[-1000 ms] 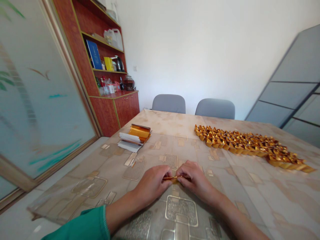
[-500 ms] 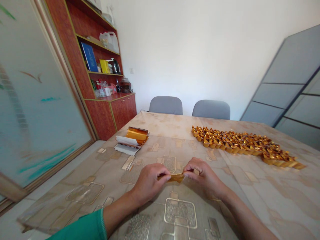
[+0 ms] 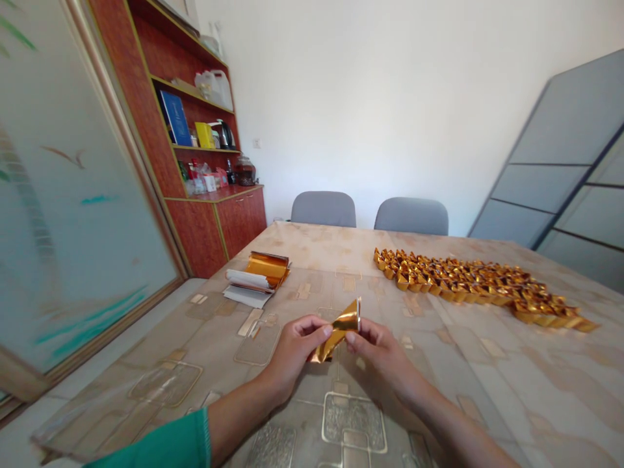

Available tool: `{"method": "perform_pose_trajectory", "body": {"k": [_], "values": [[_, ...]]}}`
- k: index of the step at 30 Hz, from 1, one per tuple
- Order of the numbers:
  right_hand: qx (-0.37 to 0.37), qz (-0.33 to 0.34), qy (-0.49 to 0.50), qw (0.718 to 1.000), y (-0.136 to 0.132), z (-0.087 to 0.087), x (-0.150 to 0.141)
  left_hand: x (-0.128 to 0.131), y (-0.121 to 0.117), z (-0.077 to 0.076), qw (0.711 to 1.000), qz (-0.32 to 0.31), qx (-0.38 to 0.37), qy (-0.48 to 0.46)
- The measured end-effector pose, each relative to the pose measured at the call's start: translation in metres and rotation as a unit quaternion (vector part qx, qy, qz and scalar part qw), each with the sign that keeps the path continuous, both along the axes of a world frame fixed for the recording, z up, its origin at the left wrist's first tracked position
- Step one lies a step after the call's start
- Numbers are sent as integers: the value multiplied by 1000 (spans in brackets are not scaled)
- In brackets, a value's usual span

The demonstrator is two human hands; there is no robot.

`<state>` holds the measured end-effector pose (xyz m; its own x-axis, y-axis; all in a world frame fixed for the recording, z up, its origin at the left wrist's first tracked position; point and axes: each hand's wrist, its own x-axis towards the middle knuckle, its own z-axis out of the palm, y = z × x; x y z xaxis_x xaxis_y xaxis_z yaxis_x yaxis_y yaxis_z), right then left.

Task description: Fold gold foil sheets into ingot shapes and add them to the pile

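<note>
Between the left hand (image 3: pixel 294 351) and the right hand (image 3: pixel 376 356), a folded piece of gold foil (image 3: pixel 338 333) stands clear of the desk (image 3: pixel 439 390), shiny and creased into an angular shape, with one pointed corner dropping toward the left hand and a narrow folded edge rising upright beside the right fingertips (image 3: pixel 351 330). Both hands are closed on it, pinching it between thumbs and fingers. Half a second earlier it was a low, nearly level strip stretched between the hands; now it is lifted, tilted and opened wider, and the hands sit closer together. Well beyond the left hand lies a stack of gold foil sheets and white paper (image 3: pixel 256 278), while far beyond the right hand spreads a large mass of folded gold ingots (image 3: pixel 472 281)
</note>
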<state>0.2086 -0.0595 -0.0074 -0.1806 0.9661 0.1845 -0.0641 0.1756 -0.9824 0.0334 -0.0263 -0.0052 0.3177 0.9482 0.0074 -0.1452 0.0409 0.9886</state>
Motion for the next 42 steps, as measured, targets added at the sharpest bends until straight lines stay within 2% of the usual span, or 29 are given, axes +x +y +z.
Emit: {"method": "perform_pose_trajectory", "body": {"k": [8, 12, 17, 20, 26, 29, 36, 39, 42], "values": [[9, -24, -7, 1000, 1, -7, 2, 2, -5, -1, 999, -28, -42, -19], [15, -22, -17, 999, 1, -9, 3, 3, -4, -2, 998, -42, -35, -24], [-17, -7, -21, 1000, -1, -2, 5, 4, -2, -2, 996, -66, -20, -52], [-14, -29, -23, 999, -1, 1, 5, 4, -3, 1, 996, -57, -20, -58], [-1, -56, -44, 997, 1, 1, 9, 1, -2, 5, 995, -94, -15, -13], [-10, -51, -53, 997, -2, 2, 9, 0, 0, 3, 997, -67, -22, -18], [-44, 56, -17, 997, -7, -12, -8, 8, -5, -2, 997, 18, -9, -75], [-59, 51, 11, 997, -5, -18, -10, 12, -7, -1, 996, 39, 9, -80], [-43, 33, 11, 998, -4, -18, -8, 14, -7, -1, 996, 35, 8, -86]]}}
